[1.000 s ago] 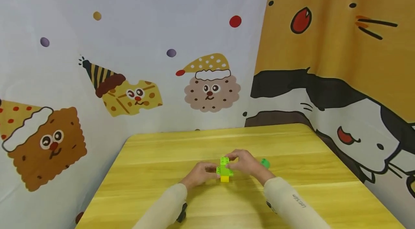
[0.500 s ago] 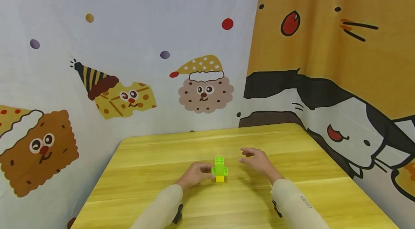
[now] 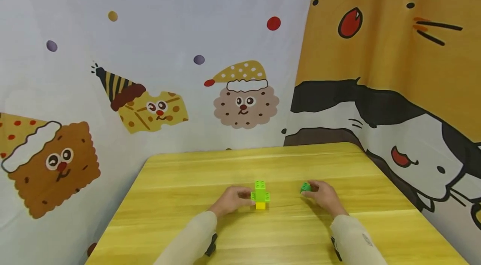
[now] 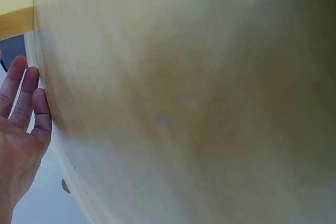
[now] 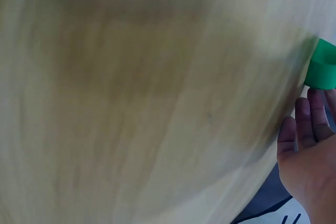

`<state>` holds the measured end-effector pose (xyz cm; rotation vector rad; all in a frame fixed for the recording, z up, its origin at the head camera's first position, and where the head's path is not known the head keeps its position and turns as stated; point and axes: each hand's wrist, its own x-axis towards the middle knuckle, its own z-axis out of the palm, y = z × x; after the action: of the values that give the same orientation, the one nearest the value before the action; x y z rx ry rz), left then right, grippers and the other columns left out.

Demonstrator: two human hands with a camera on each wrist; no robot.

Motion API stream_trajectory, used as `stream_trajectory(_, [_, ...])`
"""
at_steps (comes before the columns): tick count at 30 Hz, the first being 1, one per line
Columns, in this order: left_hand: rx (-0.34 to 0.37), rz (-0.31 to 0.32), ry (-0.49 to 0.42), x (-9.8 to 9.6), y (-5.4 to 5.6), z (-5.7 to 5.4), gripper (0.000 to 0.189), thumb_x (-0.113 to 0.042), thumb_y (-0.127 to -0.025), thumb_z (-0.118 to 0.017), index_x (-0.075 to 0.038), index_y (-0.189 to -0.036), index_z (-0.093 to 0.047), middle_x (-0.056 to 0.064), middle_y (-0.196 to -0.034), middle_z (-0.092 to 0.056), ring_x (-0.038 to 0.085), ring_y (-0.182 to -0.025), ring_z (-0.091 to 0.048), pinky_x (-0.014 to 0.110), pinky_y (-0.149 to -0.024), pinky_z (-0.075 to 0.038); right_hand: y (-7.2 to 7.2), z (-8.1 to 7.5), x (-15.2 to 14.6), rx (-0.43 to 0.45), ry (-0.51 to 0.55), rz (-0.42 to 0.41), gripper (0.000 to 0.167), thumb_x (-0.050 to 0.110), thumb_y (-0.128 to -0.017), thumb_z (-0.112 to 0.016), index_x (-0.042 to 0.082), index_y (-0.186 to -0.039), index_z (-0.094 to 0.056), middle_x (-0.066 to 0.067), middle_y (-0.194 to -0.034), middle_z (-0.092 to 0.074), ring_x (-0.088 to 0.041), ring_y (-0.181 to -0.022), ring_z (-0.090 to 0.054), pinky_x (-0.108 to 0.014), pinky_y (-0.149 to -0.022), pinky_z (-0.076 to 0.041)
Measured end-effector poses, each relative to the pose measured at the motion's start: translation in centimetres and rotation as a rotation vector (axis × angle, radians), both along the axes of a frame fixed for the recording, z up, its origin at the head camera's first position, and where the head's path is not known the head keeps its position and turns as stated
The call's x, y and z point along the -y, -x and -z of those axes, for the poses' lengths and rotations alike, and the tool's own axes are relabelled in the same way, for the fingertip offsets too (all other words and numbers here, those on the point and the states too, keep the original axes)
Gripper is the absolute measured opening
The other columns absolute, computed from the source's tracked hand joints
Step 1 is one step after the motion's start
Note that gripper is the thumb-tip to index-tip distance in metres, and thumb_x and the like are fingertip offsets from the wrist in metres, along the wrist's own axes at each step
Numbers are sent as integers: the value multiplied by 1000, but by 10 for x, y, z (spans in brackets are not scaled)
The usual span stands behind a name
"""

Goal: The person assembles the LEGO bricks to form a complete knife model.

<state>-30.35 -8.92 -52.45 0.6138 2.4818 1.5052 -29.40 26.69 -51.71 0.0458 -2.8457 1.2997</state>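
In the head view, a small toy brick tower (image 3: 260, 195) stands upright on the table, with a yellow brick at the bottom, lime green bricks above and a studded arm on each side. My left hand (image 3: 233, 200) is at its left side, thumb in front and forefinger behind the lime arm. The left wrist view shows the yellow brick (image 4: 17, 11) beyond the loosely bent other fingers (image 4: 26, 95). To the right, my right hand (image 3: 325, 196) pinches a darker green brick (image 3: 305, 188) between thumb and forefinger. This brick's curved side (image 5: 321, 66) shows in the right wrist view.
The wood-grain table (image 3: 210, 240) extends around both hands, its far edge close to a white curtain (image 3: 158, 48) printed with cartoon snacks. An orange and black-and-white cartoon cloth (image 3: 375, 56) hangs along the right side.
My right hand has left the top of the tower and moved right to the darker green brick, which it now pinches. The left hand has stayed beside the tower.
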Motion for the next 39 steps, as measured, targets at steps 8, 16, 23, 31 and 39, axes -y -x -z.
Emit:
stream_trajectory(8, [8, -9, 8, -5, 3, -2, 43, -29, -85, -81, -9, -122, -71, -1, -112, -68, 20, -104, -62, 42, -92, -51, -1, 1, -3, -39, -4, 29, 54, 27, -93, -72, -7, -132, -58, -24, -123, -63, -39, -109, -60, -52, -90, -49])
stream_trajectory(16, [7, -12, 5, -6, 4, -3, 37, -27, -84, -82, -13, -117, -73, 0, -110, -68, 19, -101, -62, 43, -91, -51, 8, -11, 5, -38, 98, 7, 55, 34, -95, -69, 2, -137, -57, -17, -128, -62, -37, -118, -56, -50, -94, -48])
stream_trajectory(23, [16, -10, -9, -6, 1, -4, 35, -26, -84, -82, -13, -116, -73, -1, -107, -68, 17, -98, -61, 42, -89, -51, 19, -40, 37, -73, 164, -84, 52, 35, -95, -69, 5, -136, -59, -11, -124, -64, -31, -116, -57, -48, -93, -49])
stream_trajectory(31, [14, -8, -17, -4, 0, -3, 35, -24, -85, -81, -13, -118, -73, -1, -108, -68, 18, -99, -62, 42, -89, -51, 21, -67, 83, -92, 161, -180, 46, 32, -90, -75, 11, -130, -66, -5, -116, -65, -27, -112, -56, -43, -86, -51])
stream_trajectory(39, [10, 5, 5, -1, 0, -2, 34, -28, -86, -80, -15, -117, -74, -4, -108, -69, 15, -99, -63, 39, -87, -53, 13, -76, 110, -132, 121, -313, 29, 29, -89, -76, 16, -115, -73, 2, -108, -68, -24, -104, -59, -38, -81, -48])
